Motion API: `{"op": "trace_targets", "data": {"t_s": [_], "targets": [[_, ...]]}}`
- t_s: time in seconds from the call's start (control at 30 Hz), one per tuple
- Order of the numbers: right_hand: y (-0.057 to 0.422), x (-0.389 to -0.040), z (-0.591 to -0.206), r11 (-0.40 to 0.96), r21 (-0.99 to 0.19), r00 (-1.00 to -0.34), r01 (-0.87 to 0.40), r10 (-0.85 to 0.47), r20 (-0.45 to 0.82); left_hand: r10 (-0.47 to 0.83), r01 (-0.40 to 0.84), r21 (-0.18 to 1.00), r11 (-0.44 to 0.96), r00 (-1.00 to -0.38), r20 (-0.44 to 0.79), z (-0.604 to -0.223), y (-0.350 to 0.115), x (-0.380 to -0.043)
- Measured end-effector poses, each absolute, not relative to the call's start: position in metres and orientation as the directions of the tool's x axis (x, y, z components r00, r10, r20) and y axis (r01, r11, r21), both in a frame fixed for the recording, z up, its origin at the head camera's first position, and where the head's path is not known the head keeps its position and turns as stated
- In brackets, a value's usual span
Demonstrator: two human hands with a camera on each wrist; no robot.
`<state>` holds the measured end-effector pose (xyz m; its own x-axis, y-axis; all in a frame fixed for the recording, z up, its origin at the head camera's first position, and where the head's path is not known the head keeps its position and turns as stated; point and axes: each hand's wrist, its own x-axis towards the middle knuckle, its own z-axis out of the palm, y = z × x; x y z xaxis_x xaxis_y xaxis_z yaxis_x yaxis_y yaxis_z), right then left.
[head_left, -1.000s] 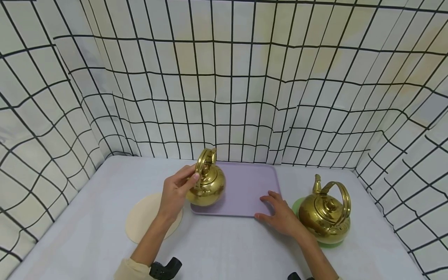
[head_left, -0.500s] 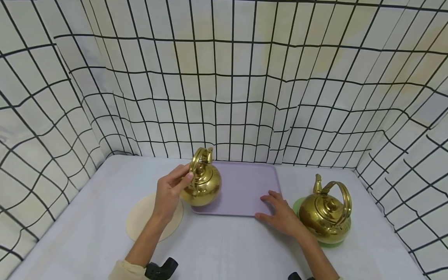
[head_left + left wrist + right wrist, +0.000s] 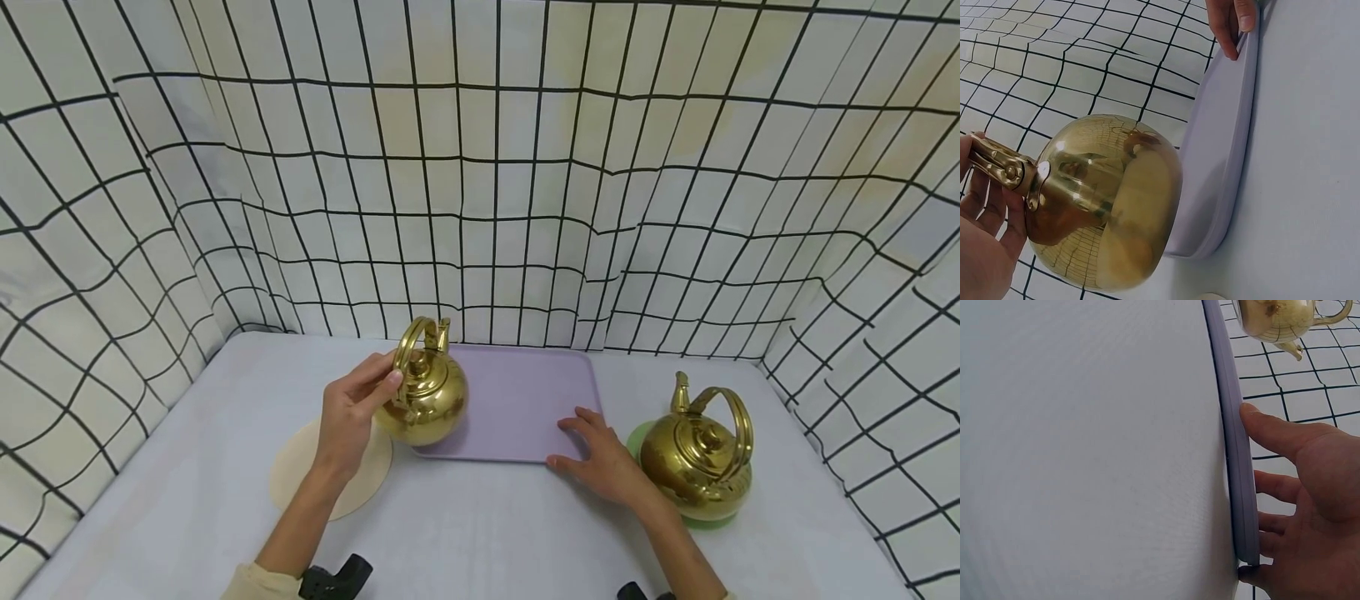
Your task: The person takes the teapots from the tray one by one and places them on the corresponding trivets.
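In the head view my left hand (image 3: pixel 348 417) grips the arched handle of a shiny brass kettle (image 3: pixel 427 400). That kettle hangs over the left edge of a lilac tray (image 3: pixel 517 375), and the left wrist view shows it (image 3: pixel 1104 200) apart from the tray, with a shadow below. My right hand (image 3: pixel 600 458) rests on the tray's front right corner, fingers spread and relaxed. In the right wrist view its thumb (image 3: pixel 1272 431) touches the tray's rim (image 3: pixel 1235 444). Beside that hand a second brass kettle (image 3: pixel 697 467) stands upright on a green round mat (image 3: pixel 637 437).
A cream round mat (image 3: pixel 300 475) lies at the left, partly behind my left forearm. White cloth covers the table (image 3: pixel 480 533). Black-and-white grid walls (image 3: pixel 495 183) rise at the back and on both sides.
My left hand and its kettle have moved left, from over the tray to its left edge, toward the cream mat. My right hand stays at the tray corner.
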<state>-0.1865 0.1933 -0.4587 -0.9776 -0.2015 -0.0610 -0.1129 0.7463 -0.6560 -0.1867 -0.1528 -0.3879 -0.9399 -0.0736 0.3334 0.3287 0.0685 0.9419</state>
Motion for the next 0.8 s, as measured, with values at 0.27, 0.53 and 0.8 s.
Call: {"op": "trace_targets", "data": {"t_s": [0.27,0.53,0.8], "targets": [[0.193,-0.186,-0.458,0.746,-0.656,-0.977,-0.118,-0.206,-0.059,-0.075,0.328,0.942,0.066,-0.940,0.332,-0.390,-0.160,-0.186],[0.194,-0.186,-0.459,0.747,-0.653,-0.977,-0.124,-0.206,-0.049,-0.093,0.331,0.941,0.071,-0.937,0.336,-0.390,-0.166,-0.183],[0.195,-0.187,-0.460,0.745,-0.656,-0.977,-0.121,-0.206,-0.054,-0.131,0.337,0.941,0.035,-0.932,0.338,-0.389,-0.172,-0.178]]}}
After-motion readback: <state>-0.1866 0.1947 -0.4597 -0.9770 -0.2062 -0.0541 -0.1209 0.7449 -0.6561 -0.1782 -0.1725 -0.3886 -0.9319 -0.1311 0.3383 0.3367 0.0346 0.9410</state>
